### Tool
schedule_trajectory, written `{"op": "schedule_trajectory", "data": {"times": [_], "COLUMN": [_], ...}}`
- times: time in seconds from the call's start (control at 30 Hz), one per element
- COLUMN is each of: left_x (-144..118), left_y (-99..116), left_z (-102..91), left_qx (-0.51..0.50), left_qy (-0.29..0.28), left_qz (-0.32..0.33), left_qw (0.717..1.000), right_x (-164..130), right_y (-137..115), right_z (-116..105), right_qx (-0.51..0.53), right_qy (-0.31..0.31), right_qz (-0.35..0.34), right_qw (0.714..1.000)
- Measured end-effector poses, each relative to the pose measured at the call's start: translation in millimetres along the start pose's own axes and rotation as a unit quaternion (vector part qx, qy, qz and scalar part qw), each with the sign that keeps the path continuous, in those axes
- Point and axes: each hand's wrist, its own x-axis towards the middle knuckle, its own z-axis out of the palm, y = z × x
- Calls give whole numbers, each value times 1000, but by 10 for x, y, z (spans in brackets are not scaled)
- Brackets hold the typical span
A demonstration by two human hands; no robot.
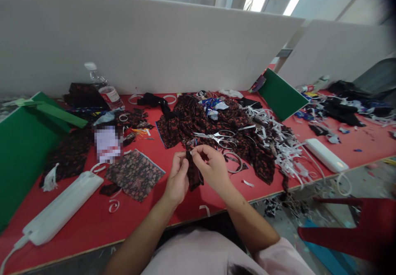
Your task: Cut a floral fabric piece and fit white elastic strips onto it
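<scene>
Just above the red table (173, 209), both hands meet on a dark cloth piece (194, 177) — the left hand (177, 177) clamps its side between thumb and fingers, while the right hand (213, 168) pinches its upper end. It hangs between them, near the scissors (210, 136) resting on a heap of patterned fabric (198, 120). At the back left, a clear, labelled bottle (109, 93) with a white cap sits near the partition (173, 48) — whether liquid is inside, I cannot tell.
</scene>
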Motion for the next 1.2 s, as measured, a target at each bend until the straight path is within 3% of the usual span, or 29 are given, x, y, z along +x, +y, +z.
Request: {"op": "schedule_trajectory", "data": {"times": [0.1,0.27,0.37,0.43,0.47,0.57,0.6,0.67,0.73,0.77,0.83,0.93,1.2], "left_x": [-18,0,28,44,51,62,60,51,35,25,9,-4,-51], "left_y": [3,-17,19,94,143,292,328,366,358,343,306,274,275], "left_z": [23,-9,-32,-36,-34,-18,-9,9,22,25,24,13,52], "left_qx": [-25,70,69,23,-3,-59,-72,-92,-101,-104,-103,-86,-14], "left_qy": [-4,51,53,30,18,-8,-14,-20,-26,-32,-47,-58,-65], "left_qz": [-28,-2,-7,-52,-85,-193,-224,-268,-287,-287,-272,-247,-268], "left_qw": [999,996,996,998,996,979,972,959,952,952,956,964,961], "right_x": [-14,-121,-182,-163,-130,36,96,197,253,265,268,248,218], "right_y": [-42,-51,-33,-6,15,108,143,208,248,258,262,251,246], "right_z": [-4,83,83,5,-54,-236,-276,-301,-270,-244,-199,-175,-200], "right_qx": [-16,-126,-124,-80,-66,-40,-4,119,234,267,279,225,140], "right_qy": [16,53,-3,-43,-30,72,60,-39,-125,-140,-132,-117,-138], "right_qz": [-16,-94,-155,-189,-188,-101,-64,15,77,96,106,91,64], "right_qw": [1000,986,980,978,980,991,996,992,961,949,945,963,978]}}
